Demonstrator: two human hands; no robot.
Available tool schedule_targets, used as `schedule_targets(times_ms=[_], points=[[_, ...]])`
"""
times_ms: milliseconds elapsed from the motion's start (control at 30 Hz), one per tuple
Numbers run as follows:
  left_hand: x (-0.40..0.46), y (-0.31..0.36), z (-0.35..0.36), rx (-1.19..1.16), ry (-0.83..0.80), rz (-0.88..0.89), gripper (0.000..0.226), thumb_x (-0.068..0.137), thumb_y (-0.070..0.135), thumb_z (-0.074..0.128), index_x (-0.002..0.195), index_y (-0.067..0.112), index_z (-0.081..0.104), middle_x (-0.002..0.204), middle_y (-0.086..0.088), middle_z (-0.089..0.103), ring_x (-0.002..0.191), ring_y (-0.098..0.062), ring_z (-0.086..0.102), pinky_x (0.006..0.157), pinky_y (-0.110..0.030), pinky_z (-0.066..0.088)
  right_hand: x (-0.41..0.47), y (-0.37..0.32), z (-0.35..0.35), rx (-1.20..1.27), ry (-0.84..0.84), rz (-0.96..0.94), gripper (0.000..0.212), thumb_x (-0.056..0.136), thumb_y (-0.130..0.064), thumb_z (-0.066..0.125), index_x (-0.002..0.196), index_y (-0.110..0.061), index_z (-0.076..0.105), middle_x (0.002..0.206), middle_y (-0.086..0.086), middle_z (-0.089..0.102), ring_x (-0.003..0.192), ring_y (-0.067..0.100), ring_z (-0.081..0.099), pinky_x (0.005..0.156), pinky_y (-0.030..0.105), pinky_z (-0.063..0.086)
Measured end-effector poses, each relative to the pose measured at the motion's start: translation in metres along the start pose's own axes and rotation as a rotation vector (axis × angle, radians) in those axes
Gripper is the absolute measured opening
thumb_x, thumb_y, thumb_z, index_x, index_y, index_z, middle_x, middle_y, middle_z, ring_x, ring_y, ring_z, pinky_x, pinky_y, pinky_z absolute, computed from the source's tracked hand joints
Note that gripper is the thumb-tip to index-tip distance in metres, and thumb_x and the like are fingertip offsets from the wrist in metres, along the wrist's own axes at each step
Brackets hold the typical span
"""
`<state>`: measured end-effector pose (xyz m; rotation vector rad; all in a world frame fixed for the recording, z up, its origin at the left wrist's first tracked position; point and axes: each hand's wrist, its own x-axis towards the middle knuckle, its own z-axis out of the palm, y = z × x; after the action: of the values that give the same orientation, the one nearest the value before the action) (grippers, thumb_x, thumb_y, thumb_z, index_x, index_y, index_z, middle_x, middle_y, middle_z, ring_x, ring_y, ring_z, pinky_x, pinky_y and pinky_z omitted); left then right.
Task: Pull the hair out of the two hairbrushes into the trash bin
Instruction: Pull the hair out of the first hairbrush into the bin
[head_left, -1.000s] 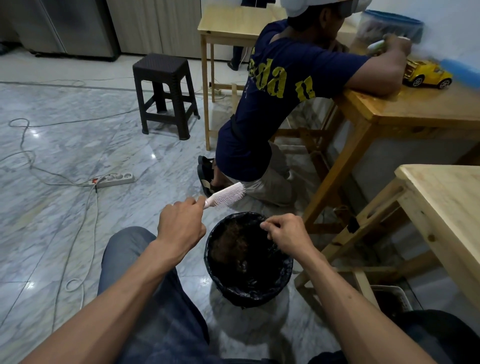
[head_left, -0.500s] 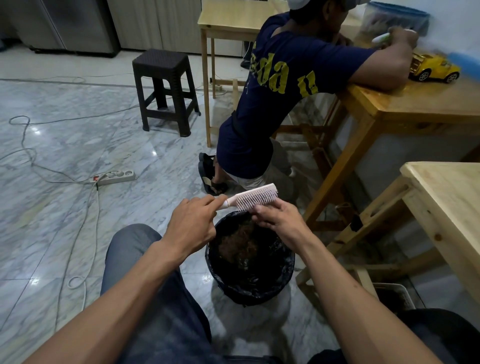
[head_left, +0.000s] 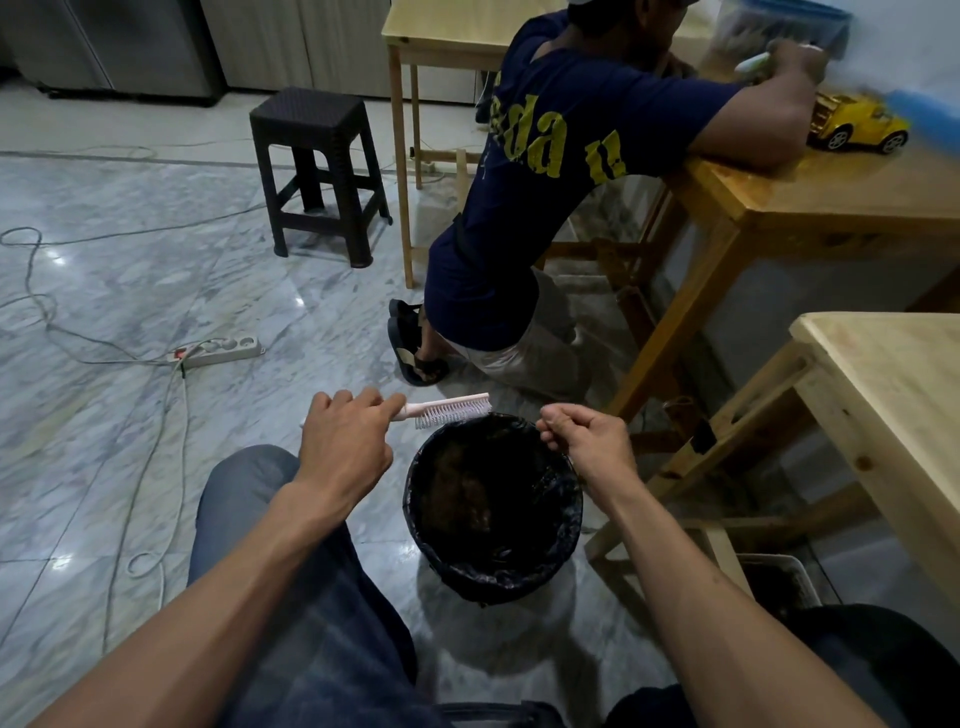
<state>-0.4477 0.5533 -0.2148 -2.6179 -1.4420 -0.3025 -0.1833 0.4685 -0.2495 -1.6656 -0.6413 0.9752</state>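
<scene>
Head view, looking down at both hands over the trash bin (head_left: 493, 512). Left hand (head_left: 345, 447) grips the handle of a pink hairbrush (head_left: 449, 409), which lies roughly level with its bristles pointing down, head sticking out to the right of the hand over the far left rim of the bin. Right hand (head_left: 587, 441) is just right of the brush head, not touching it, fingers pinched together above the bin's far right rim; probably holding strands of hair, but too fine to confirm. Bin sits on the marble floor (head_left: 130, 312) between and just below the two hands, lined with a black bag, brownish clump inside. Only one brush visible. Wooden bench (head_left: 893, 395) off to the right of the right hand.
</scene>
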Motion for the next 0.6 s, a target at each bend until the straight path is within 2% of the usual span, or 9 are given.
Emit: schedule_targets(times_ms=[33, 100, 167, 200, 233, 300, 400, 533, 600], points=[[0.0, 0.004, 0.0, -0.025, 0.0, 0.005, 0.048, 0.068, -0.001, 0.062, 0.11, 0.022, 0.068, 0.086, -0.003, 0.067, 0.062, -0.024, 0.038, 0.065, -0.034, 0.024, 0.001, 0.002, 0.002, -0.142, -0.071, -0.007, 0.029, 0.099, -0.011, 0.068, 0.128, -0.004, 0.073, 0.108, 0.0, 0.078, 0.093, 0.011, 0.069, 0.087, 0.027, 0.058], [0.0, 0.011, -0.002, -0.093, 0.012, 0.018, 0.05, 0.072, 0.0, 0.059, 0.115, 0.024, 0.067, 0.087, -0.001, 0.066, 0.063, -0.023, 0.038, 0.066, -0.034, 0.026, 0.001, 0.0, 0.007, -0.414, -0.271, 0.038, 0.065, 0.092, -0.022, 0.075, 0.152, -0.019, 0.051, 0.14, -0.007, 0.055, 0.123, 0.014, 0.057, 0.105, 0.033, 0.049], [0.001, 0.018, -0.005, -0.174, 0.017, 0.041, 0.051, 0.075, 0.001, 0.059, 0.12, 0.025, 0.066, 0.087, 0.0, 0.066, 0.064, -0.024, 0.042, 0.066, -0.034, 0.027, -0.001, -0.002, 0.015, -0.461, -0.383, 0.109, 0.103, 0.073, -0.041, 0.087, 0.16, -0.034, 0.032, 0.149, -0.009, 0.039, 0.135, 0.021, 0.051, 0.111, 0.041, 0.047], [0.001, 0.022, -0.007, -0.211, 0.009, 0.056, 0.051, 0.076, 0.002, 0.059, 0.121, 0.025, 0.065, 0.089, 0.0, 0.067, 0.065, -0.025, 0.045, 0.065, -0.034, 0.027, -0.001, -0.002, 0.02, -0.409, -0.411, 0.11, 0.106, 0.067, -0.045, 0.089, 0.157, -0.035, 0.033, 0.148, -0.01, 0.041, 0.132, 0.021, 0.056, 0.105, 0.042, 0.052], [0.001, 0.025, -0.01, -0.246, 0.001, 0.07, 0.051, 0.077, 0.003, 0.058, 0.122, 0.026, 0.064, 0.091, 0.001, 0.067, 0.067, -0.026, 0.05, 0.065, -0.034, 0.027, -0.002, -0.003, 0.024, -0.321, -0.427, 0.095, 0.097, 0.07, -0.042, 0.091, 0.151, -0.031, 0.04, 0.144, -0.01, 0.049, 0.124, 0.019, 0.062, 0.096, 0.038, 0.057], [0.0, 0.03, -0.013, -0.296, -0.006, 0.076, 0.049, 0.08, 0.005, 0.056, 0.123, 0.027, 0.062, 0.093, 0.002, 0.066, 0.072, -0.028, 0.057, 0.063, -0.033, 0.028, -0.002, -0.001, 0.031, -0.102, -0.429, 0.084, 0.054, 0.085, -0.025, 0.085, 0.131, -0.02, 0.057, 0.122, -0.009, 0.068, 0.101, 0.015, 0.072, 0.077, 0.027, 0.058], [0.001, 0.028, -0.014, -0.314, -0.048, 0.017, 0.044, 0.087, 0.01, 0.052, 0.127, 0.028, 0.057, 0.095, 0.003, 0.062, 0.074, -0.029, 0.057, 0.058, -0.033, 0.033, -0.004, 0.0, 0.039, 0.11, -0.344, 0.05, 0.005, 0.097, -0.008, 0.071, 0.1, -0.008, 0.074, 0.085, 0.002, 0.076, 0.073, 0.014, 0.064, 0.061, 0.016, 0.054], [0.0, 0.013, -0.009, -0.284, -0.176, -0.101, 0.031, 0.092, 0.017, 0.042, 0.121, 0.023, 0.054, 0.088, 0.003, 0.053, 0.071, -0.026, 0.054, 0.058, -0.033, 0.035, 0.0, 0.0, 0.034, 0.262, -0.101, 0.067, 0.01, 0.099, -0.002, 0.064, 0.101, 0.001, 0.074, 0.076, 0.008, 0.068, 0.066, 0.013, 0.058, 0.057, 0.014, 0.054], [-0.001, 0.008, -0.006, -0.286, -0.219, -0.162, 0.028, 0.093, 0.018, 0.039, 0.116, 0.02, 0.054, 0.088, 0.0, 0.055, 0.073, -0.026, 0.054, 0.061, -0.035, 0.037, 0.003, 0.0, 0.027, 0.315, -0.006, 0.088, 0.012, 0.1, -0.001, 0.063, 0.098, -0.004, 0.074, 0.078, 0.008, 0.069, 0.066, 0.012, 0.059, 0.059, 0.014, 0.055]])
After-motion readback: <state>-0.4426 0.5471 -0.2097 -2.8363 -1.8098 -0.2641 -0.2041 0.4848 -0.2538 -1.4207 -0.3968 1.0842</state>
